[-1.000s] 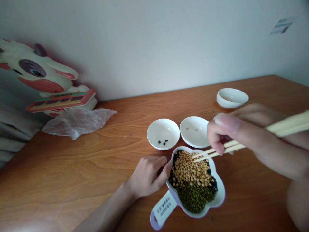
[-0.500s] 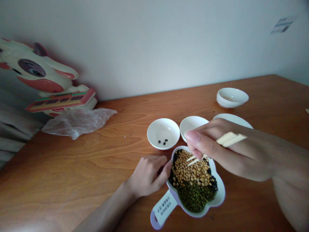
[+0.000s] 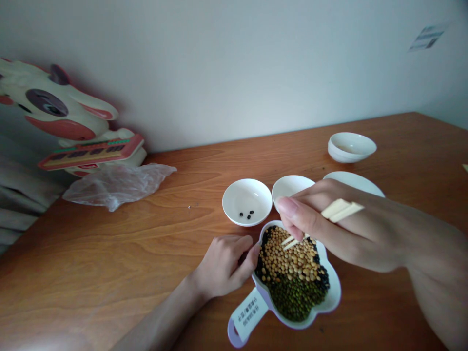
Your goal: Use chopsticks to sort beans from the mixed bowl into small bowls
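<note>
My right hand [image 3: 329,219] is closed on a pair of pale chopsticks [image 3: 341,209], whose tips touch the yellow beans [image 3: 288,258] in a white and lilac handled dish [image 3: 334,292]. Green beans [image 3: 298,297] lie in the dish's near part, with black beans along its edges. My left hand [image 3: 228,265] grips the left rim of this dish between thumb and fingers. Behind it, a white bowl [image 3: 246,192] contains three black beans [image 3: 249,217]. A second white bowl [image 3: 292,184] and a third white bowl [image 3: 354,180] are partly hidden by my right hand.
A further white bowl [image 3: 351,146] stands at the back right of the wooden table [image 3: 146,243]. On the left are a crumpled clear plastic bag [image 3: 117,184] and a cow-shaped toy [image 3: 69,112] with a keyboard, near the wall.
My right hand and the chopsticks have shifted slightly to the left, the tips staying at the yellow beans. My left hand keeps its place on the dish.
</note>
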Available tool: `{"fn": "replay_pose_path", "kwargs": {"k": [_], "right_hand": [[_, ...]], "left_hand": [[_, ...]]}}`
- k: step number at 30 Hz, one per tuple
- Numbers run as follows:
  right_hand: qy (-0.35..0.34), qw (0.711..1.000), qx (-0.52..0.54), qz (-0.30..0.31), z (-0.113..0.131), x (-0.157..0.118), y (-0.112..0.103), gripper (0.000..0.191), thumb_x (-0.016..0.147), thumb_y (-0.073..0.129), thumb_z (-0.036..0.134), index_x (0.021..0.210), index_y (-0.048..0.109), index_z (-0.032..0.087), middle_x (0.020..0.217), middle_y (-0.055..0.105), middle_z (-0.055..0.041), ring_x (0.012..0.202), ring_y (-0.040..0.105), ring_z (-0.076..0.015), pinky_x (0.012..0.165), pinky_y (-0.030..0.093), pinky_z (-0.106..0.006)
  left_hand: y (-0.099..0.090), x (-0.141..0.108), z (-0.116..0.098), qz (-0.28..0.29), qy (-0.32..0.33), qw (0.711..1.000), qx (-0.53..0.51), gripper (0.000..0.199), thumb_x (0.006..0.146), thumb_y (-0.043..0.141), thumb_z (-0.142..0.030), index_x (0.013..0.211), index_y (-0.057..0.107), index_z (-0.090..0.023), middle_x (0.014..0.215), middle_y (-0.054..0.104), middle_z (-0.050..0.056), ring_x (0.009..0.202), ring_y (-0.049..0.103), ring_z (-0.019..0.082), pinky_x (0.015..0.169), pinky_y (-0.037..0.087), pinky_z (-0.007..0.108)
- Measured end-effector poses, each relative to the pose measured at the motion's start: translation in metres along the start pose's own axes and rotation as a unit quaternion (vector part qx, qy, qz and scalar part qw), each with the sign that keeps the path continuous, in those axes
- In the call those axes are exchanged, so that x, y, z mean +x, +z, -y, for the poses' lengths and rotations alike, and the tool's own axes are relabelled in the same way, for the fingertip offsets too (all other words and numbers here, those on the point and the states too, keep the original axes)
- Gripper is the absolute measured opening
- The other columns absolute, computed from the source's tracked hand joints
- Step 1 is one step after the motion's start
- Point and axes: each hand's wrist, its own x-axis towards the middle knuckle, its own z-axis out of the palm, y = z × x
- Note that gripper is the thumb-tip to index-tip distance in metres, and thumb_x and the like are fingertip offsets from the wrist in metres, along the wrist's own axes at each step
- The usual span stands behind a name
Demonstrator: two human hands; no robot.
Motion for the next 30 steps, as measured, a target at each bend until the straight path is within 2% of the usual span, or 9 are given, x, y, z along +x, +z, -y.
{"fn": "replay_pose_path", "kwargs": {"k": [8, 14, 20, 26, 30], "right_hand": [[0.001, 1.0, -0.011, -0.007, 0.0014, 0.0011, 0.0007, 0.061, 0.12, 0.04, 0.048, 0.068, 0.055, 0.02, 0.053, 0.053, 0.0033, 0.048, 0.045, -0.0107, 0.056, 0.027, -0.037], [-0.018, 0.999, -0.006, -0.031, -0.0023, -0.0018, -0.0009, 0.058, 0.119, 0.041, 0.046, 0.074, 0.064, 0.019, 0.057, 0.056, 0.0024, 0.052, 0.05, -0.0119, 0.059, 0.03, -0.036], [0.027, 0.999, -0.006, -0.018, -0.0014, -0.0084, -0.0043, 0.061, 0.12, 0.036, 0.051, 0.076, 0.066, 0.02, 0.061, 0.058, 0.0013, 0.057, 0.055, -0.0137, 0.06, 0.034, -0.035], [0.025, 0.999, -0.022, -0.005, -0.0022, -0.0037, -0.0007, 0.061, 0.119, 0.039, 0.052, 0.068, 0.055, 0.02, 0.057, 0.051, 0.0029, 0.052, 0.046, -0.0117, 0.06, 0.031, -0.036], [0.017, 0.999, -0.026, -0.008, -0.0018, -0.0011, 0.0004, 0.059, 0.119, 0.04, 0.049, 0.07, 0.055, 0.02, 0.058, 0.053, 0.0028, 0.054, 0.048, -0.0118, 0.061, 0.031, -0.035]], "left_hand": [[0.0003, -0.0011, -0.0001, -0.007, 0.005, 1.0, 0.002, 0.039, 0.116, 0.041, -0.035, 0.08, 0.044, -0.022, 0.071, 0.055, -0.001, 0.062, 0.049, 0.013, 0.062, 0.034, 0.03], [0.0, -0.0013, 0.001, -0.006, 0.008, 1.0, 0.005, 0.038, 0.116, 0.041, -0.034, 0.08, 0.043, -0.022, 0.07, 0.054, -0.002, 0.061, 0.048, 0.013, 0.062, 0.033, 0.03], [0.0004, -0.001, 0.0022, -0.006, 0.006, 1.0, 0.009, 0.04, 0.116, 0.041, -0.035, 0.079, 0.043, -0.022, 0.07, 0.052, -0.002, 0.061, 0.048, 0.014, 0.061, 0.033, 0.03], [0.0, -0.0009, -0.0002, -0.009, 0.011, 1.0, 0.006, 0.039, 0.116, 0.041, -0.034, 0.079, 0.044, -0.022, 0.07, 0.054, -0.002, 0.061, 0.048, 0.013, 0.062, 0.034, 0.03], [-0.0002, -0.0009, 0.0, -0.012, 0.014, 1.0, 0.006, 0.039, 0.116, 0.041, -0.034, 0.079, 0.044, -0.022, 0.07, 0.054, -0.001, 0.061, 0.049, 0.013, 0.062, 0.034, 0.03]]}}
